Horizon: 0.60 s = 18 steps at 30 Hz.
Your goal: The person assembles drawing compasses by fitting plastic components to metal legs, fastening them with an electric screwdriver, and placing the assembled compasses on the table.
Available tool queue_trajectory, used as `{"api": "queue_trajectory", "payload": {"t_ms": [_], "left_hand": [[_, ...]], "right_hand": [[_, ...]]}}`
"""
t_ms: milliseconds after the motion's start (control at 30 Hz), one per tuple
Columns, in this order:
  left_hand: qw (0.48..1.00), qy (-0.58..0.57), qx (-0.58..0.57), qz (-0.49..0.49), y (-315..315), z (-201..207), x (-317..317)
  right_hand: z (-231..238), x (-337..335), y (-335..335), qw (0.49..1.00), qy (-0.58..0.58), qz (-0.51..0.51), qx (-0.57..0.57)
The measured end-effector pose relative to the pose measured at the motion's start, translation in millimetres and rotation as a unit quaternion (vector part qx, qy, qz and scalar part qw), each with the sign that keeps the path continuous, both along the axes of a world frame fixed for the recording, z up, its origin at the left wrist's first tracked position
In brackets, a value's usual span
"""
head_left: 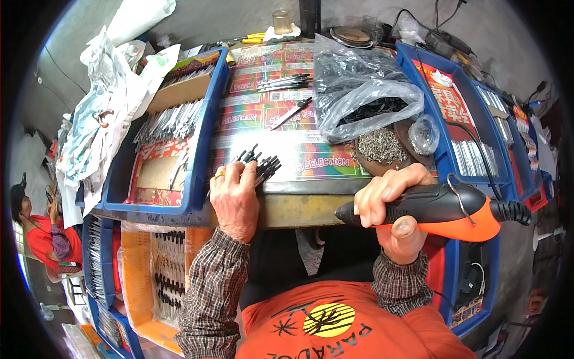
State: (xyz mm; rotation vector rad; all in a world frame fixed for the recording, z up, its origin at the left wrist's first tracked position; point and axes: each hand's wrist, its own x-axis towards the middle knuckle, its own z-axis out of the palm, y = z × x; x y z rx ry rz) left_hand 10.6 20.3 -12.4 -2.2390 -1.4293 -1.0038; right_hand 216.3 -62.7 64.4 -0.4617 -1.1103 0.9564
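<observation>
My left hand (234,197) lies at the table's front edge with its fingers resting on a bunch of thin black parts (258,163). A ring shows on one finger. My right hand (391,200) grips a black and orange electric screwdriver (439,209), held level with its tip pointing left, just off the table's front edge. Its black cord (511,211) runs off to the right. A shallow dish of small metal screws (381,146) sits just beyond my right hand.
A grey plastic bag of black parts (365,90) lies behind the dish. Blue trays (200,149) with metal strips flank the table left and right. More black parts (287,82) lie farther back. An orange bin (140,269) stands below left. Another person (36,233) sits at far left.
</observation>
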Motion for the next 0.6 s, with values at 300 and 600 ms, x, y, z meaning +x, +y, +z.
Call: {"api": "queue_trajectory", "payload": {"t_ms": [300, 600], "left_hand": [[0.998, -0.018, -0.040, -0.038, 37.3, 34.1, 25.8], [0.994, 0.030, -0.106, -0.024, 113.8, 33.1, 80.2]], "right_hand": [[-2.2, 7.0, 7.2, 1.000, 0.002, -0.016, -0.007], [-4.6, 19.4, 15.2, 0.997, -0.028, -0.074, 0.025]]}}
